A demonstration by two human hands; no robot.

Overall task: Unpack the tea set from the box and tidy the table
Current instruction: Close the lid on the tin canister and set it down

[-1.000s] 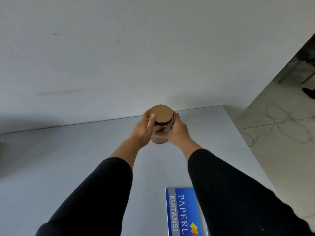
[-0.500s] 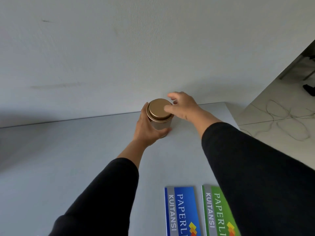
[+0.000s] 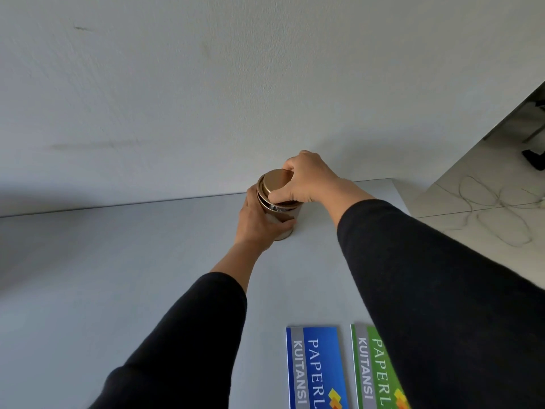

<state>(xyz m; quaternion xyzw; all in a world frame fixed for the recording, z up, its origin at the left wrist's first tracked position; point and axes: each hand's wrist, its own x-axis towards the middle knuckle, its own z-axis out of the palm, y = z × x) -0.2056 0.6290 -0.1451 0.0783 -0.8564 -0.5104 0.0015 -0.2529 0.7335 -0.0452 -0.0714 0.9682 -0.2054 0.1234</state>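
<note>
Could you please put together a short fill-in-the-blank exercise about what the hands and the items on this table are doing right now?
1. The left hand wraps around the body of the gold ____, which stands on the table.
2. The right hand grips the tin's ____ from above.
3. Beside the blue booklet lies a booklet coloured ____.
4. Both sleeves are ____ in colour.

Missing words: tin; lid; green; black
</note>
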